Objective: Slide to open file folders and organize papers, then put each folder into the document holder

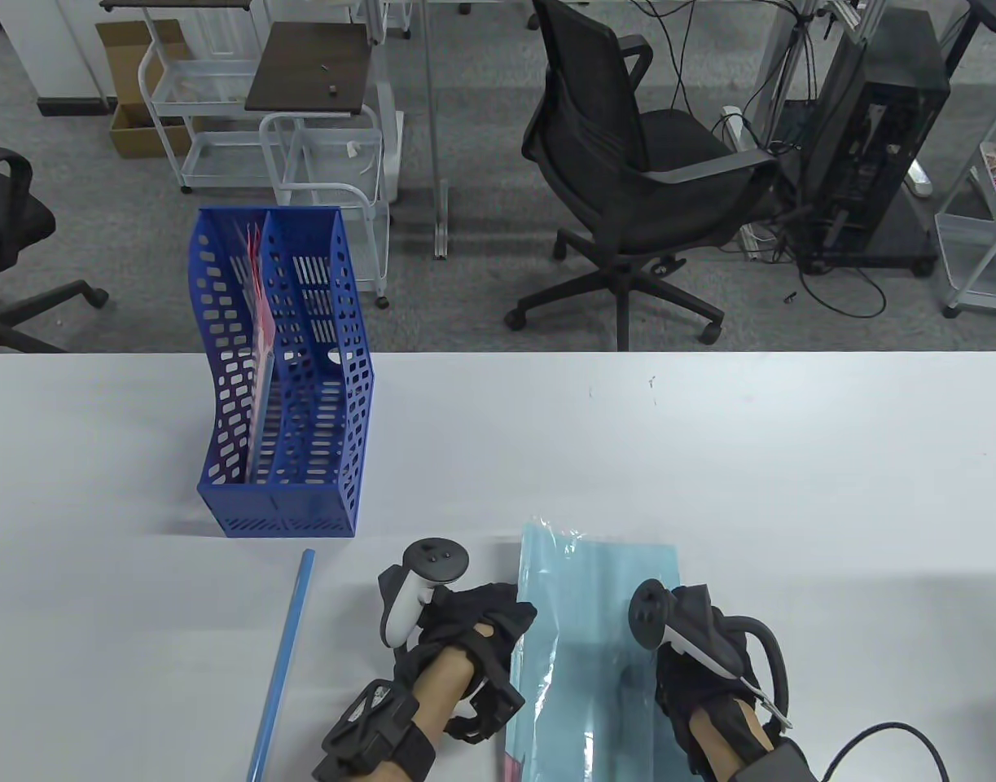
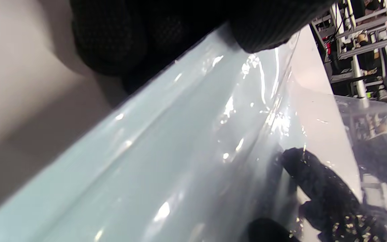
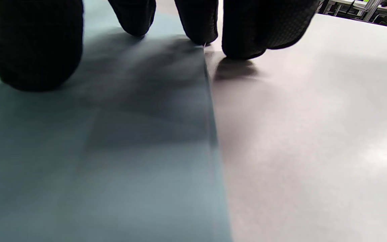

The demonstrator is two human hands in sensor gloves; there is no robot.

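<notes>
A light blue translucent folder (image 1: 595,652) lies flat at the table's near edge. My left hand (image 1: 502,615) pinches its left long edge, and in the left wrist view the glossy clear cover (image 2: 186,141) is caught between the gloved fingers (image 2: 113,37) and is lifted a little. My right hand (image 1: 685,623) rests on the folder's right part. Its fingertips (image 3: 32,50) press down by the folder's right edge (image 3: 210,117), with one on the bare table. A thin blue slide bar (image 1: 282,660) lies loose to the left of my left hand. The blue document holder (image 1: 335,407) stands at the left.
A pink folder (image 1: 257,326) stands in the document holder's left compartment; the right compartment holds nothing I can see. The white table (image 1: 709,456) reaches to a far edge, beyond which are an office chair (image 1: 628,163), carts and a computer tower (image 1: 872,147).
</notes>
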